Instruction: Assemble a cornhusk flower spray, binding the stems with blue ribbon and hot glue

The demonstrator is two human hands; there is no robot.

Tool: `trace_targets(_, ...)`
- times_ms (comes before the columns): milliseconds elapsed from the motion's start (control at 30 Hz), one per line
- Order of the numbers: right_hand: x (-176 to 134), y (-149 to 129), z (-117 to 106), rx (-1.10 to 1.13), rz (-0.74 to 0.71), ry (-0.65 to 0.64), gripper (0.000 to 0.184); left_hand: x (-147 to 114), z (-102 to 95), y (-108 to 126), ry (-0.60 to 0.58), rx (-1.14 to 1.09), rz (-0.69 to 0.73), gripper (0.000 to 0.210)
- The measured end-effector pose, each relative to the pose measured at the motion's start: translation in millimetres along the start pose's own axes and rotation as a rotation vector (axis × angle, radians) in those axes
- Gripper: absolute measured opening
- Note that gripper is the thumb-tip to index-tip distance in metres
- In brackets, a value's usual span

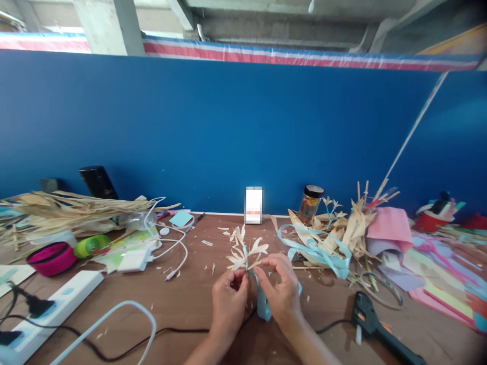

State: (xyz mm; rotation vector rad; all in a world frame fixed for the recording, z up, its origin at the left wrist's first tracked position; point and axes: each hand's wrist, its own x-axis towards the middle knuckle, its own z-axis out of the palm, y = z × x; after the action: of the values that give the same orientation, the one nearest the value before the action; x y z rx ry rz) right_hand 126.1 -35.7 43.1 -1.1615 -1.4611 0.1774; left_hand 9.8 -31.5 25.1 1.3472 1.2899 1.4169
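Above the tabletop, my left hand (230, 296) is closed in a pinch around the lower stem of a flower made of pale dried husk (239, 256). Its thin petals spread upward, and light blue shows along the stem. My right hand (279, 284) meets it from the other side, thumb and forefinger pinched close to the stem where a light-blue ribbon (263, 304) runs. That ribbon hangs down between my hands, and a bit of it shows beyond my right wrist. The fingertips partly hide the exact grip.
A glue gun (367, 317) lies at right, its black cord crossing behind my wrists. More blue ribbon (323, 248), husks (353, 230) and a jar (311, 203) stand back right. At left are a power strip (64, 309), white cables and a husk pile (76, 210). A blue partition (209, 126) rises behind.
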Motion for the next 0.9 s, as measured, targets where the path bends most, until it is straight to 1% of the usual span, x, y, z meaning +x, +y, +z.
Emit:
trace_targets(200, 0, 0, 1, -0.002, -0.017, 0.013, 0.006, 0, -0.3, 7, -0.003, -0.015, -0.008, 0.015)
trace_targets(333, -1, 1, 0, -0.06, -0.061, 0.038, 0.005, 2, -1.2, 4, -0.009, -0.064, -0.048, 0.015)
trace_targets(533, -1, 2, -7, -0.234, -0.197, 0.066, 0.009, 5, -2.8, 1, 0.005, -0.116, -0.091, 0.016)
trace_targets(633, -1, 0, -10, -0.312, -0.314, 0.033, 0.015, 8, -4.0, 2, 0.009, -0.175, -0.143, 0.017)
trace_targets(700, -2, -1, -10, -0.346, -0.379, 0.011, 0.015, 10, -5.0, 3, 0.018, -0.202, -0.173, 0.017)
trace_targets(800, -2, -4, -9, -0.377, -0.44, -0.006, 0.013, 11, -6.0, 2, 0.047, -0.227, -0.18, 0.016)
trace_targets(900, -3, -5, -7, -0.394, -0.469, -0.018, 0.012, 10, -5.7, -2, 0.064, -0.241, -0.18, 0.016)
